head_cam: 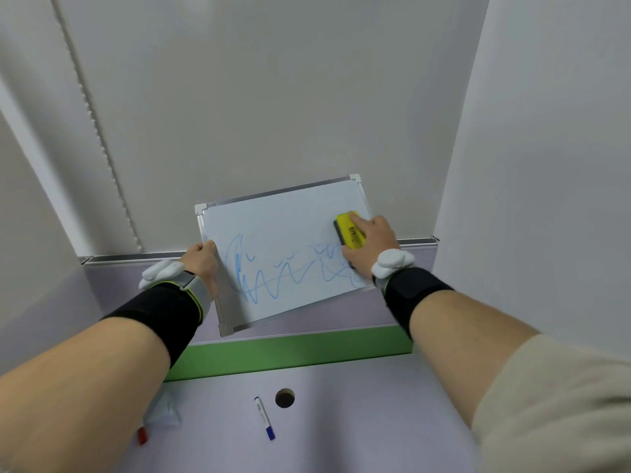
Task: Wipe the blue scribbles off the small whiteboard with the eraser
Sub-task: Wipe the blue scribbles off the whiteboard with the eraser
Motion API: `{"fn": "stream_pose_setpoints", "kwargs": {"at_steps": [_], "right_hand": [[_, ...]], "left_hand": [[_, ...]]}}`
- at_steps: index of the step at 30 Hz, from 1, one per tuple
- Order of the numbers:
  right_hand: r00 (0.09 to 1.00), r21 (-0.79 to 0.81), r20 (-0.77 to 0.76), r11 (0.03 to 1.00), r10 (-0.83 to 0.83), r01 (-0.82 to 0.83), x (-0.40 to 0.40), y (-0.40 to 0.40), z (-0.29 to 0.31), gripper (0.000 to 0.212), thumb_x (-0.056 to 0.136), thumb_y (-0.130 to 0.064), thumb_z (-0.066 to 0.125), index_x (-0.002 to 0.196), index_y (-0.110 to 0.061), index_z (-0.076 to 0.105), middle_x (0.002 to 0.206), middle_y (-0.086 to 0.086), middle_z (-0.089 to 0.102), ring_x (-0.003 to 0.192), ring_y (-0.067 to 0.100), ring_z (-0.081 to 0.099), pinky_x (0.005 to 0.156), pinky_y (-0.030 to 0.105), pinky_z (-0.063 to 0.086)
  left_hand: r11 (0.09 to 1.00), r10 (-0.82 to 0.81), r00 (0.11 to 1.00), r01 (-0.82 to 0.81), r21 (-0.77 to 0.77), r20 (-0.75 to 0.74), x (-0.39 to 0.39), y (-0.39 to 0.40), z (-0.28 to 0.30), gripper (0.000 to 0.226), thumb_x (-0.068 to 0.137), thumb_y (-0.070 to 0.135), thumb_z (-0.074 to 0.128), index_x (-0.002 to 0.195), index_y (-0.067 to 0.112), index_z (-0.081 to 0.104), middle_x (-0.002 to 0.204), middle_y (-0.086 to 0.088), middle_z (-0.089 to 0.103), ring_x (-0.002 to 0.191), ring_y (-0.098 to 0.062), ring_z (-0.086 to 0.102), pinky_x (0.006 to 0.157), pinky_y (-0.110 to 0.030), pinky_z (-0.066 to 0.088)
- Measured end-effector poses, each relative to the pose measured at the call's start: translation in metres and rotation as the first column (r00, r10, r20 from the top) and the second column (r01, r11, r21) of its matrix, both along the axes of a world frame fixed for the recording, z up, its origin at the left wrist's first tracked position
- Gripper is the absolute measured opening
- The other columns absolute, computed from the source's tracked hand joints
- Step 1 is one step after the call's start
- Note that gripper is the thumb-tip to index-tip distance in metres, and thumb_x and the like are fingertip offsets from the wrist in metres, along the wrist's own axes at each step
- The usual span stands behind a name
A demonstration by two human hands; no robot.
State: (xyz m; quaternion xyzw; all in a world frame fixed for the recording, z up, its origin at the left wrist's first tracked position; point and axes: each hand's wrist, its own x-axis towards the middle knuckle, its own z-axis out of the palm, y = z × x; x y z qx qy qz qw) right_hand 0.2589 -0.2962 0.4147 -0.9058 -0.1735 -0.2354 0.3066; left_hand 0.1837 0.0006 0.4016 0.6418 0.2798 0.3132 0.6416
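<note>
marker [264, 418]: on the desk, blue cap toward the camera
whiteboard [273, 233]: long axis left–right, tilted
left hand [201, 259]: grips its left edge
right hand [367, 247]: clasps the yellow eraser [351, 232] — pressed on the scribbles [290, 268]

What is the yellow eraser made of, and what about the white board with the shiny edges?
The yellow block eraser looks like hard, smooth plastic, with a dark strip underneath that is probably felt. The small white whiteboard has a smooth writing face with a faint sheen, likely coated sheet. Its thin grey frame looks like brushed metal, maybe aluminium, with white corner caps that seem plastic.
</note>
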Motion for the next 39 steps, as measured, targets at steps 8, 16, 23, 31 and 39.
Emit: {"fn": "stream_pose_setpoints", "kwargs": {"at_steps": [8, 16, 23, 31, 39], "right_hand": [[0.989, -0.061, 0.037, 0.988, 0.142, -0.140, -0.013, 0.030, -0.013, 0.070, 0.075, -0.032, 0.068, 0.141, -0.035, 0.044, 0.100, 0.002, 0.041, 0.097, 0.029, 0.054, 0.088, 0.025, 0.040], [1.000, -0.045, -0.020, 0.999, 0.004, -0.004, -0.007, 0.004, 0.001, 0.069, 0.077, -0.033, 0.066, 0.142, -0.033, 0.041, 0.110, 0.015, 0.048, 0.104, 0.038, 0.055, 0.095, 0.035, 0.046], [0.961, -0.084, 0.037, 0.959, 0.275, -0.272, -0.048, 0.090, -0.017, 0.068, 0.077, -0.031, 0.068, 0.141, -0.032, 0.044, 0.099, 0.002, 0.041, 0.096, 0.029, 0.050, 0.090, 0.034, 0.045], [0.990, -0.048, 0.036, 0.989, 0.140, -0.138, -0.018, 0.068, 0.023, 0.069, 0.078, -0.031, 0.066, 0.143, -0.030, 0.042, 0.109, 0.010, 0.045, 0.103, 0.034, 0.052, 0.097, 0.038, 0.045], [0.944, -0.128, 0.104, 0.946, 0.312, -0.298, -0.038, 0.105, 0.011, 0.070, 0.073, -0.030, 0.069, 0.139, -0.033, 0.047, 0.100, 0.006, 0.044, 0.097, 0.032, 0.051, 0.089, 0.033, 0.044]], "left_hand": [[0.998, -0.058, 0.997, 0.056, -0.040, -0.048, 0.009, 0.004, 0.005, 0.018, 0.085, 0.029, 0.045, 0.084, 0.014, 0.054, 0.092, -0.011, 0.048, 0.087, -0.024, 0.045, 0.085, -0.042, 0.048], [0.996, -0.047, 0.998, 0.045, -0.076, -0.031, 0.011, 0.002, 0.014, 0.018, 0.091, 0.025, 0.044, 0.079, 0.013, 0.051, 0.085, -0.012, 0.044, 0.077, -0.024, 0.040, 0.080, -0.037, 0.034], [0.996, -0.043, 0.998, 0.047, -0.072, 0.054, 0.016, -0.025, 0.012, 0.017, 0.093, 0.015, 0.045, 0.077, 0.010, 0.046, 0.082, -0.013, 0.039, 0.078, -0.021, 0.035, 0.076, -0.037, 0.029], [0.987, -0.103, 0.990, 0.114, -0.117, 0.098, 0.013, -0.022, 0.016, 0.007, 0.096, 0.019, 0.047, 0.093, 0.014, 0.051, 0.096, -0.010, 0.045, 0.090, -0.021, 0.040, 0.081, -0.036, 0.035], [0.980, -0.165, 0.983, 0.173, -0.099, 0.082, 0.014, -0.027, 0.016, 0.020, 0.098, 0.023, 0.050, 0.082, 0.011, 0.053, 0.095, -0.014, 0.052, 0.090, -0.023, 0.047, 0.086, -0.040, 0.047]]}}
